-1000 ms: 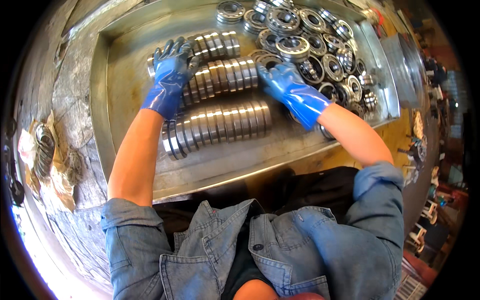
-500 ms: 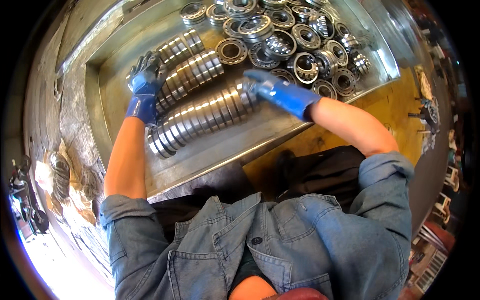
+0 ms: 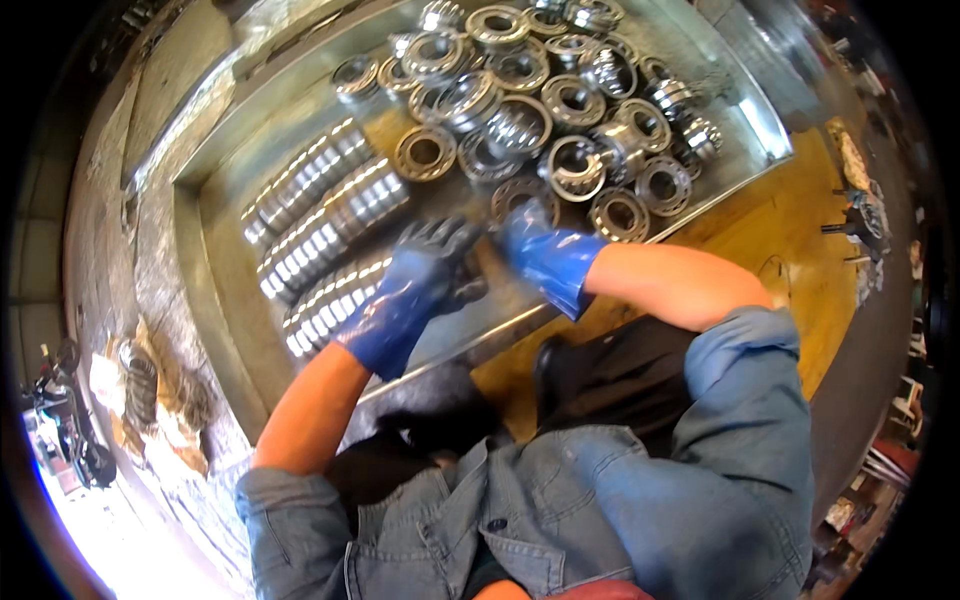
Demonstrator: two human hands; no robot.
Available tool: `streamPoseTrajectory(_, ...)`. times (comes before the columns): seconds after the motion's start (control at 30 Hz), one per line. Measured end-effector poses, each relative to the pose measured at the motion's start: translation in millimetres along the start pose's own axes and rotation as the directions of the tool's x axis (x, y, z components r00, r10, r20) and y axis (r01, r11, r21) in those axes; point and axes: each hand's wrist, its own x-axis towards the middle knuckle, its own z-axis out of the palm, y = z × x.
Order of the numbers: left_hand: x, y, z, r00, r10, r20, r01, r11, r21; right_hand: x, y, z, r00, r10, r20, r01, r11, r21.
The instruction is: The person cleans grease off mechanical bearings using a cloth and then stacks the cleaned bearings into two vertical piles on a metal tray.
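My left hand (image 3: 425, 265), in a blue glove with dark fingers, lies over the right end of the nearest row of steel bearings (image 3: 335, 300). Its thumb and fingers are apart, and I see nothing held between them. Just to its right, my gloved right hand (image 3: 535, 240) is at the near edge of the loose bearings (image 3: 575, 100); its fingers are smeared by motion. A single bearing (image 3: 520, 200) lies partly behind that hand. Two more rows, a middle row (image 3: 335, 225) and a far row (image 3: 305, 180), stand on edge at the left.
A shallow metal tray (image 3: 205, 290) holds all the bearings, with raised walls around it. Beyond its right side is a yellowish surface (image 3: 800, 280). Crumpled wrapping (image 3: 150, 400) with dark rings lies outside the tray at the left.
My left hand has moved from the left side of the rows to the right end of the near row. My right hand has come nearer to me. The whole view has shifted slightly.
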Motion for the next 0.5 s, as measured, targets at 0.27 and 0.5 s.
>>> streamPoseTrajectory(0.27,19,-31,19,0.980,-0.188,0.063,0.196,0.968,-0.158,0,23,-46,0.935,0.118,0.333,-0.215,0.938,0.272)
streamPoseTrajectory(0.5,34,-44,34,0.976,-0.191,0.105,0.215,0.761,-0.612,-18,31,-45,0.959,0.192,0.209,-0.217,0.020,0.976)
